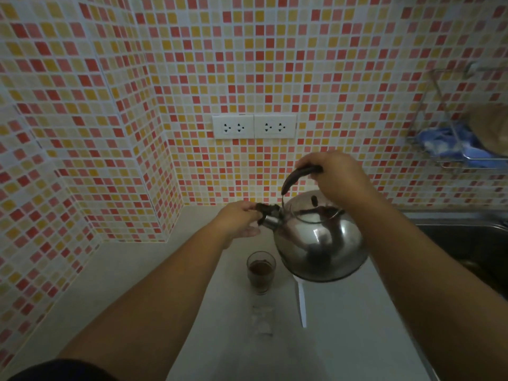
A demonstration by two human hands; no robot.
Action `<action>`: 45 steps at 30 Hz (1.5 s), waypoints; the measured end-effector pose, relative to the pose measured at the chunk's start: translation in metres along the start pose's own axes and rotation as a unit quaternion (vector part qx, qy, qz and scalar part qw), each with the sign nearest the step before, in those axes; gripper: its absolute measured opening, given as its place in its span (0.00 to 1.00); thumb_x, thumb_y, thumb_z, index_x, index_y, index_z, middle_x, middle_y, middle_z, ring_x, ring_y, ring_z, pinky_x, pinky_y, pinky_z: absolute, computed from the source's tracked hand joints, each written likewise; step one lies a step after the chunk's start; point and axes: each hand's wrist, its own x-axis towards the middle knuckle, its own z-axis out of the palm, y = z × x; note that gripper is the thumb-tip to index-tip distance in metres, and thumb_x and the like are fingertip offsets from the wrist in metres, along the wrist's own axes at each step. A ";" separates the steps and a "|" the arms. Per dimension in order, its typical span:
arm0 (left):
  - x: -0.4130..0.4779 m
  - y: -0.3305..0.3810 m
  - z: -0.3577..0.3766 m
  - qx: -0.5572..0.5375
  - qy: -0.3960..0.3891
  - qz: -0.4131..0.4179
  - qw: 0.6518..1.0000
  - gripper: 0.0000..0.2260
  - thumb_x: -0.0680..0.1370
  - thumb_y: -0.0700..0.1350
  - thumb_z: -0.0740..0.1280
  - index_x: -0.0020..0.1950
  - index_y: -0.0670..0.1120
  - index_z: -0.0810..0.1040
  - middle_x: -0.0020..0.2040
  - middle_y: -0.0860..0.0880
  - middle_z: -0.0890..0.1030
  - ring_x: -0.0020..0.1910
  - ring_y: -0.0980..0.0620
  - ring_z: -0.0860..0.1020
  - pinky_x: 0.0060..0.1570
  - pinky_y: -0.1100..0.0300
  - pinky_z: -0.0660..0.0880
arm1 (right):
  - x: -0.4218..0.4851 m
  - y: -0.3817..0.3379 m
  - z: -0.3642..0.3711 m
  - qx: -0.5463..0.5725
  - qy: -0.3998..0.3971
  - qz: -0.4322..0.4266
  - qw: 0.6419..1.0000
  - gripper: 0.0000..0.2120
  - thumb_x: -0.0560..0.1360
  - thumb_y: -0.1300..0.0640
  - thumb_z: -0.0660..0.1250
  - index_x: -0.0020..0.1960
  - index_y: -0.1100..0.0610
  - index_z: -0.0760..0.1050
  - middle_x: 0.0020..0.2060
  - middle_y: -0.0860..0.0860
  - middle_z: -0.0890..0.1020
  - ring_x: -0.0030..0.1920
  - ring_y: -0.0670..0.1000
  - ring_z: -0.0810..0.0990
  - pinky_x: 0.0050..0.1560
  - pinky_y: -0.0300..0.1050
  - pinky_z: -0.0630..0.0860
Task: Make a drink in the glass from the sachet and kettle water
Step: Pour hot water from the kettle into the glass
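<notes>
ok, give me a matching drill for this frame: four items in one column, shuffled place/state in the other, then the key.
Items
1. kettle
2. glass
3. left hand
4. right hand

Place/state
A. gripping the dark handle on top
B. standing on the counter, brown contents inside
C. at the dark spout cap
D. held off the counter, tilted, spout to the left

Pairs: 1-D, 2-B, 3-C, 4-A

Both arms outstretched, fingers (327,163) curled.
</notes>
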 end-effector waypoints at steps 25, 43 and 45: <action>0.125 -0.066 -0.014 0.061 0.051 0.002 0.997 0.21 0.74 0.42 0.63 0.67 0.49 0.67 0.64 0.47 0.72 0.61 0.47 0.69 0.58 0.53 0.65 | 0.062 0.040 0.168 0.198 0.005 0.077 0.977 0.18 0.72 0.68 0.63 0.59 0.55 0.76 0.55 0.56 0.80 0.55 0.56 0.77 0.61 0.53 0.75; 0.135 -0.081 -0.016 0.052 0.067 0.004 0.996 0.25 0.73 0.41 0.65 0.69 0.50 0.62 0.59 0.50 0.69 0.58 0.50 0.67 0.54 0.54 0.63 | 0.079 0.047 0.193 0.232 -0.014 0.105 0.967 0.16 0.74 0.63 0.66 0.61 0.52 0.75 0.57 0.52 0.79 0.58 0.53 0.76 0.63 0.46 0.70; 0.131 -0.081 -0.015 0.050 0.064 0.018 0.997 0.27 0.73 0.42 0.67 0.70 0.52 0.61 0.60 0.51 0.69 0.60 0.49 0.68 0.53 0.55 0.64 | 0.075 0.044 0.188 0.148 -0.010 0.086 0.985 0.20 0.73 0.60 0.67 0.64 0.50 0.72 0.61 0.53 0.77 0.63 0.56 0.70 0.66 0.52 0.66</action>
